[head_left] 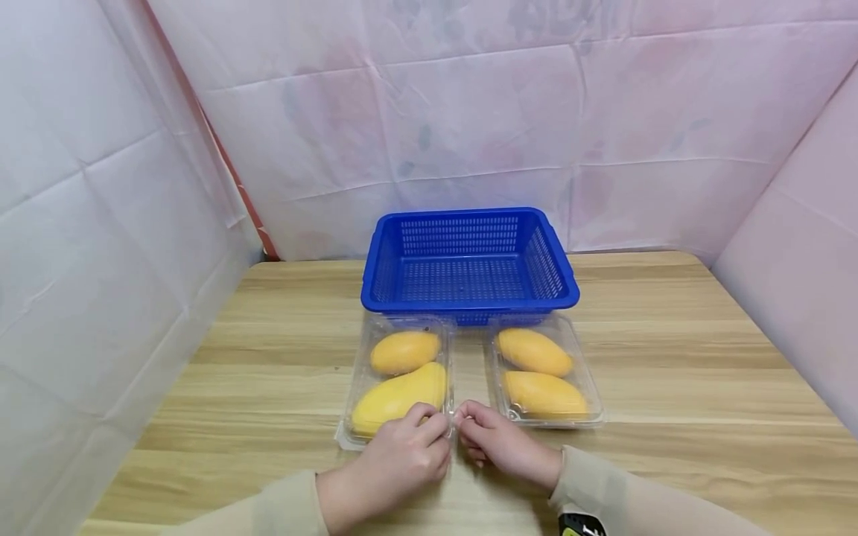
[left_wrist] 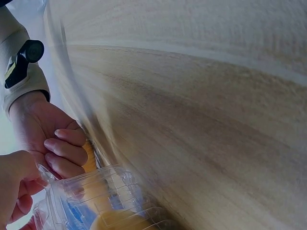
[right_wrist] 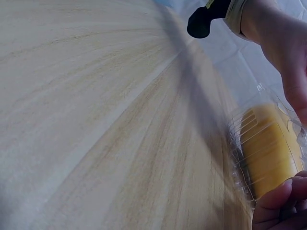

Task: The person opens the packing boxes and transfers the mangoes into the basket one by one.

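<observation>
A clear plastic clamshell box (head_left: 358,365) with two yellow mangoes (head_left: 402,394) stands left of centre. At its near right corner my left hand (head_left: 412,454) grips the rim, fingers bent over the edge. My right hand (head_left: 499,439) pinches the same corner from the other side, its remaining fingers curled in. In the left wrist view, the box's corner (left_wrist: 115,182) sits beside both hands, the right hand (left_wrist: 53,139) behind it. A mango (right_wrist: 268,148) shows through the plastic wall in the right wrist view. The exact fingertip contact is partly hidden.
A second clear clamshell box (head_left: 583,357) with two mangoes (head_left: 546,394) stands to the right. Behind both boxes is a blue perforated basket (head_left: 462,301). The wooden table (head_left: 670,372) is bounded by pale patterned cloth (head_left: 469,112) at the back and sides.
</observation>
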`<state>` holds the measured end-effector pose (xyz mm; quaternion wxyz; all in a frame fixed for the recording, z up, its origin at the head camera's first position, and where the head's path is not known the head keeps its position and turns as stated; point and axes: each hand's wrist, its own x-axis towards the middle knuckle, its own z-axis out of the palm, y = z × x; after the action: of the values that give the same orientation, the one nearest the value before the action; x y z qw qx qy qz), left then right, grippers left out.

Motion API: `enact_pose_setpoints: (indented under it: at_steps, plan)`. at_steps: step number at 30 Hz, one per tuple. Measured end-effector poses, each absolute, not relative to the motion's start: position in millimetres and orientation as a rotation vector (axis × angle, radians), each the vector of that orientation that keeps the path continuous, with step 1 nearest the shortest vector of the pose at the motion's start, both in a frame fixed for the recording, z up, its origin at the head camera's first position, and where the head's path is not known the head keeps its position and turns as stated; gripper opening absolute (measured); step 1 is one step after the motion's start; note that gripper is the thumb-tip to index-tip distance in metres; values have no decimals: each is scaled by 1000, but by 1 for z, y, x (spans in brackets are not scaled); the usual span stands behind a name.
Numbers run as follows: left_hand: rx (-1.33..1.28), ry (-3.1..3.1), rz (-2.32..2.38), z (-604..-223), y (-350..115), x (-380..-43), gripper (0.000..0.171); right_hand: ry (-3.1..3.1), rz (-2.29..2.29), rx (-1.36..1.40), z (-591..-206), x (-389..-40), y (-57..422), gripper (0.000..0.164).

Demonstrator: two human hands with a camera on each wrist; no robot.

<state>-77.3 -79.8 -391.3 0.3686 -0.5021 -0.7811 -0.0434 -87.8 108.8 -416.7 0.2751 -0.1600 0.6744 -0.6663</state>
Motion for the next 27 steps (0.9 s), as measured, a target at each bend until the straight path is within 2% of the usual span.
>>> enact_pose_setpoints:
  at_steps: [3, 11, 16, 20, 27]
  plan:
    - [-1283, -2017, -131, -393, -78, -78, 34, 1817, -1787, -423, -417, -88, 111, 27]
    - [-1263, -2043, -166, -392, -78, -77, 13, 1831, -1790, -429, -416, -87, 110, 28]
    - [-1262, -2061, -201, -392, -78, -77, 10, 1830, -1796, -433, -416, -87, 110, 27]
    - [-1254, -2052, -236, -393, -79, -78, 16, 1829, -1797, -430, -417, -87, 110, 25]
    - [-1209, -2075, -263, -395, -80, -74, 36, 1836, -1791, -438, -417, -86, 107, 24]
